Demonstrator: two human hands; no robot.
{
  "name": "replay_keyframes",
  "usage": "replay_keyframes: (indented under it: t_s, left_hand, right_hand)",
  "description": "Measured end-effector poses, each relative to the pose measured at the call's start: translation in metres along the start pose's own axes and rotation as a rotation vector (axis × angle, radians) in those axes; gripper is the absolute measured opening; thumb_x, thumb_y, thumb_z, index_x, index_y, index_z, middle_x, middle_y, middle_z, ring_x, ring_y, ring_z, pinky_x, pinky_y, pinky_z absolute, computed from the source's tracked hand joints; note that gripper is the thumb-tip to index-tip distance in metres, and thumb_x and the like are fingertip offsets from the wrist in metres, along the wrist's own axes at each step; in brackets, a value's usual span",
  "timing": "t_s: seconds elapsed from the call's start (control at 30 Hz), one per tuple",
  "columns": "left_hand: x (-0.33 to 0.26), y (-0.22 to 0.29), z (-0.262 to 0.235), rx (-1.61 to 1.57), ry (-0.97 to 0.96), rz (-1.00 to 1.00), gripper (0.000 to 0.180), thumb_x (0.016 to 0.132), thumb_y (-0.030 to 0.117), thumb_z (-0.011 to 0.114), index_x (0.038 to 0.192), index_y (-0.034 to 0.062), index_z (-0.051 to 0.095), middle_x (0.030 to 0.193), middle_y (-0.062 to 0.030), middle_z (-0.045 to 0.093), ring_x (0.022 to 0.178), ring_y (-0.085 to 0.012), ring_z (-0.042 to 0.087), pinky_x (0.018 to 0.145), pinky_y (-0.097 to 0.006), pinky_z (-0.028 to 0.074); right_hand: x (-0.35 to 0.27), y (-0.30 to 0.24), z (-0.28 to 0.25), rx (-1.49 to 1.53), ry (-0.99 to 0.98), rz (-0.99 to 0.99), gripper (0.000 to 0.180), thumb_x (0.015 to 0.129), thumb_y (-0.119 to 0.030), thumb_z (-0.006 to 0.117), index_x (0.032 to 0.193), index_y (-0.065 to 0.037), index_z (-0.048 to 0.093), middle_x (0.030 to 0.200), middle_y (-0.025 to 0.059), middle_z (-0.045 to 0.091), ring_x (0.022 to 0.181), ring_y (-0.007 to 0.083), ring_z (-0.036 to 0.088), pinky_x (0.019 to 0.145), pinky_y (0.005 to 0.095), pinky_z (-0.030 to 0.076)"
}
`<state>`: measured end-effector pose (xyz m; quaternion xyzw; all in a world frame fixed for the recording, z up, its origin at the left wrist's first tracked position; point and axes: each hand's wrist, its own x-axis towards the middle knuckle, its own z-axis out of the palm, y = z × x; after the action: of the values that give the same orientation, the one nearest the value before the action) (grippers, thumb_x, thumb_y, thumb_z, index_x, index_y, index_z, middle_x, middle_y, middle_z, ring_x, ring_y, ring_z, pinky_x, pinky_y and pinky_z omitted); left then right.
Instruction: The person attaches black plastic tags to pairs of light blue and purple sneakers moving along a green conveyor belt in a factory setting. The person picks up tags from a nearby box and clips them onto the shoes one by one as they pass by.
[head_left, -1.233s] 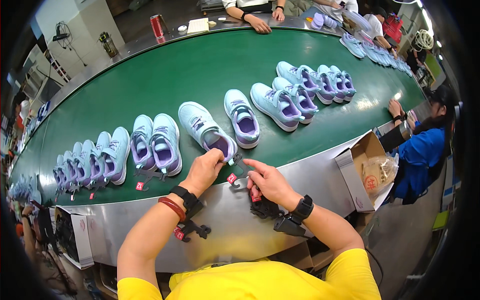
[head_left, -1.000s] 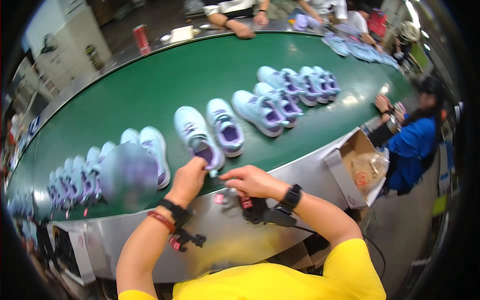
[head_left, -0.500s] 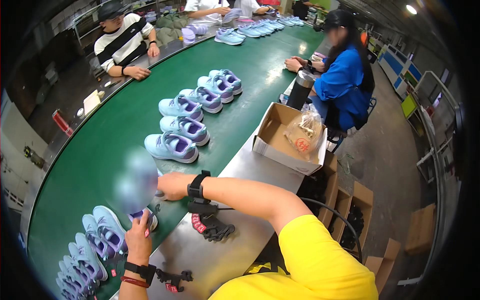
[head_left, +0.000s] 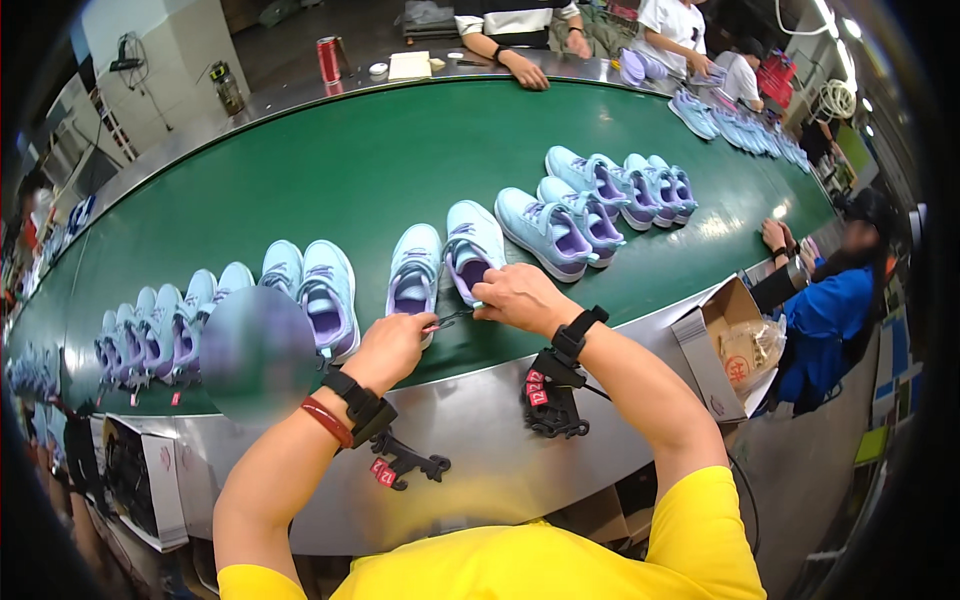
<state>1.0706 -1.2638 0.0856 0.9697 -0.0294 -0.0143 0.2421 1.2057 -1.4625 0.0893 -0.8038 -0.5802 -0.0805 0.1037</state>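
Note:
A pair of light-blue sneakers with purple lining stands in front of me on the green belt, a left shoe (head_left: 413, 265) and a right shoe (head_left: 474, 240). Between finger and thumb, my left hand (head_left: 392, 348) pinches a small black plastic shoe hanger (head_left: 457, 316) with a reddish tag, close behind the heels. My right hand (head_left: 522, 300) is closed at the heel collar of the right shoe, its fingertips at the shoe's opening and near the hanger's other end. Exactly how the hanger meets the shoes is hidden by my fingers.
Spare black hangers with red tags lie in two bunches, a left bunch (head_left: 405, 462) and a right bunch (head_left: 548, 405), on the metal ledge (head_left: 480, 400). More sneakers (head_left: 325, 290) line the belt on both sides. A cardboard box (head_left: 715, 350) stands at right. Co-workers sit across and at right.
The view has swung left. My hands, earlier apart around a blurred area and a shoe, are now close together at the heels of one pair.

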Motion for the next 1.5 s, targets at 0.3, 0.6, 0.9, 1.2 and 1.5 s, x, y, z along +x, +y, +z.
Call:
replay_keyframes:
  t_s: [0.3, 0.6, 0.9, 1.2, 1.5]
  left_hand:
    - [-0.002, 0.0, 0.001, -0.044, 0.003, -0.028, 0.027, 0.085, 0.007, 0.054, 0.111, 0.0069, 0.063, 0.091, -0.0235, 0.064, 0.086, -0.0406, 0.061, 0.075, -0.047, 0.047]
    - [-0.006, -0.012, 0.001, -0.308, 0.19, 0.095, 0.029, 0.082, 0.0, 0.057, 0.109, 0.0059, 0.063, 0.118, -0.0219, 0.052, 0.105, -0.037, 0.055, 0.09, -0.037, 0.045]
    - [-0.011, -0.025, -0.019, 0.103, 0.383, 0.15, 0.048, 0.072, -0.011, 0.046, 0.113, 0.0093, 0.061, 0.123, -0.0188, 0.053, 0.107, -0.0377, 0.056, 0.088, -0.04, 0.048]
    - [0.072, 0.079, 0.013, -0.203, 0.358, 0.308, 0.026, 0.078, -0.005, 0.05, 0.098, 0.0039, 0.064, 0.099, -0.0135, 0.061, 0.087, -0.031, 0.061, 0.077, -0.036, 0.048]
    - [0.163, 0.123, 0.094, -0.273, 0.245, 0.242, 0.045, 0.08, 0.012, 0.064, 0.122, 0.001, 0.052, 0.125, -0.0192, 0.053, 0.112, -0.0373, 0.053, 0.096, -0.04, 0.043]
  right_hand:
    - [0.0, -0.005, 0.0, -0.025, -0.011, -0.029, 0.025, 0.074, -0.032, 0.07, 0.079, -0.01, 0.059, 0.075, 0.0073, 0.058, 0.073, 0.0288, 0.061, 0.064, 0.041, 0.047]
    - [0.011, -0.016, -0.003, 0.061, 0.07, 0.113, 0.021, 0.072, -0.022, 0.07, 0.086, -0.01, 0.059, 0.08, 0.0069, 0.06, 0.079, 0.0311, 0.061, 0.066, 0.0438, 0.047]
    - [-0.048, -0.089, 0.02, 0.446, 0.197, 0.195, 0.012, 0.077, -0.005, 0.055, 0.089, -0.006, 0.055, 0.083, 0.014, 0.057, 0.081, 0.0356, 0.055, 0.072, 0.0437, 0.048]
    - [-0.086, -0.166, 0.04, 0.374, -0.124, 0.121, 0.034, 0.069, -0.026, 0.074, 0.088, -0.004, 0.058, 0.089, 0.0117, 0.057, 0.089, 0.0303, 0.054, 0.075, 0.0387, 0.045]
    - [-0.122, -0.123, 0.006, 0.93, -0.21, 0.225, 0.024, 0.077, -0.019, 0.069, 0.079, -0.003, 0.05, 0.075, 0.0135, 0.055, 0.077, 0.0341, 0.053, 0.069, 0.0406, 0.042]
